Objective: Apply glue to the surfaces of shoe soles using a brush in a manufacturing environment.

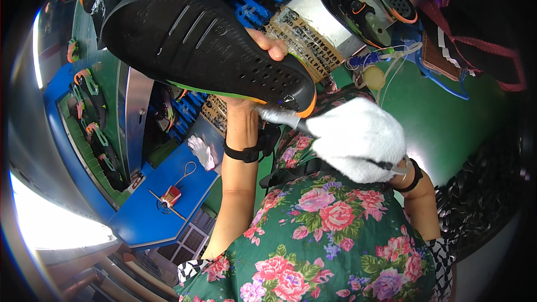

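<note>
A black shoe (201, 50) with green and orange edging is raised in front of me, its slotted and perforated sole toward me. My left hand (270, 45) is closed around it from behind; a few fingertips show over its upper edge, and the rest is hidden. In a white knit glove, my right hand (358, 140) is closed on what looks like a slim brush (279, 116). Its pale, blurred tip is at the lower edge of the sole, close to the orange heel end; I cannot tell whether they touch. The glove hides its handle.
More black shoes (349, 14) lie on a metal surface at the upper right. Several shoes (92, 92) line the green belt at left. A blue table (145, 221) bears a pale glove (201, 152) and a red spool-like item (170, 196). Dark pieces (481, 190) are heaped at right.
</note>
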Demonstrator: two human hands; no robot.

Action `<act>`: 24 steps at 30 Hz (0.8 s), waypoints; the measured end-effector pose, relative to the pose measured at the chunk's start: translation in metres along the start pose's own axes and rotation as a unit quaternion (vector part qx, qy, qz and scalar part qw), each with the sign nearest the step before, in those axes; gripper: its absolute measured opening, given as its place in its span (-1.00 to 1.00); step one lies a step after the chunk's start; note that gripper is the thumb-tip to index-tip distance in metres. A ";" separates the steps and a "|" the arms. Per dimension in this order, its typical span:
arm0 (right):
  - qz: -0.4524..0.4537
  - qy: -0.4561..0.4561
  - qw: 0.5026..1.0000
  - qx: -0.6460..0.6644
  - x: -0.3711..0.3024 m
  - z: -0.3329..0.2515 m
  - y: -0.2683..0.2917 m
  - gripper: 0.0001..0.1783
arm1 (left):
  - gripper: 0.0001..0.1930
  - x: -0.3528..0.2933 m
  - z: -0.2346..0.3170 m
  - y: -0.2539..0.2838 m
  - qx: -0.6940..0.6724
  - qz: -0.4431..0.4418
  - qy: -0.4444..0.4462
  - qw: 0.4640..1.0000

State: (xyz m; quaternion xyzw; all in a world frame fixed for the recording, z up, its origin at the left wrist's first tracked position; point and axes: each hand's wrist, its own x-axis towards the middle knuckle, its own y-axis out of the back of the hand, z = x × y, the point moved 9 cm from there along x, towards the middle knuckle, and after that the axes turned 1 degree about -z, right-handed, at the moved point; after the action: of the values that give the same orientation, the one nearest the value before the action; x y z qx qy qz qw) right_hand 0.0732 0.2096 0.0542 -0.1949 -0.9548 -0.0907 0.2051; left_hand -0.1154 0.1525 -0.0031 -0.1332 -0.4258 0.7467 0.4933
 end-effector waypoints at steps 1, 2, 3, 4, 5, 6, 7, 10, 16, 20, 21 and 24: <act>0.028 0.017 0.999 -0.033 -0.005 0.005 0.002 -0.75 | -0.35 0.001 0.002 -0.002 0.001 -0.001 -0.009 1.000; 0.055 0.033 0.996 -0.066 -0.010 0.006 0.005 -0.77 | -0.35 0.002 0.003 -0.002 0.001 -0.001 -0.008 1.000; 0.043 -0.007 0.997 -0.061 0.006 -0.004 0.010 -0.77 | -0.37 0.002 0.004 0.001 0.032 -0.006 -0.010 0.999; 0.043 -0.008 0.997 -0.062 0.005 -0.004 0.012 -0.77 | -0.40 0.003 0.005 0.002 0.063 -0.012 -0.011 0.998; 0.020 -0.012 0.998 -0.058 0.001 0.000 0.008 -0.76 | -0.40 -0.001 0.008 0.005 0.070 -0.011 -0.014 0.997; -0.002 -0.015 0.998 -0.055 -0.001 0.005 0.004 -0.74 | -0.41 -0.005 0.009 0.010 0.085 0.001 -0.007 0.996; -0.003 -0.011 0.999 -0.050 -0.003 0.007 0.003 -0.74 | -0.42 -0.008 0.010 0.014 0.101 0.013 0.000 0.995; -0.031 -0.018 0.998 -0.055 0.002 0.002 0.001 -0.71 | -0.42 0.004 0.007 -0.003 0.093 0.003 -0.014 0.996; -0.068 0.019 0.997 -0.031 0.004 -0.005 -0.011 -0.71 | -0.43 0.000 0.003 0.007 0.067 0.034 -0.009 0.997; -0.016 -0.003 0.998 -0.056 0.006 -0.001 0.008 -0.74 | -0.42 0.003 0.002 0.006 0.049 0.025 0.005 0.998; 0.016 -0.024 0.997 -0.069 0.007 0.001 0.014 -0.77 | -0.42 0.003 0.002 0.003 0.059 0.014 -0.002 0.998; 0.040 -0.053 0.997 -0.049 0.005 0.008 0.017 -0.75 | -0.43 0.005 0.002 -0.004 0.104 -0.014 -0.003 0.994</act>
State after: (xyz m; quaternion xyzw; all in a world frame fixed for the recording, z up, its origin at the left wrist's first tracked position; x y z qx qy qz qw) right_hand 0.0735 0.2291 0.0505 -0.2477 -0.9500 -0.1190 0.1479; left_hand -0.1166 0.1561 0.0021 -0.0735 -0.3489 0.7804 0.5136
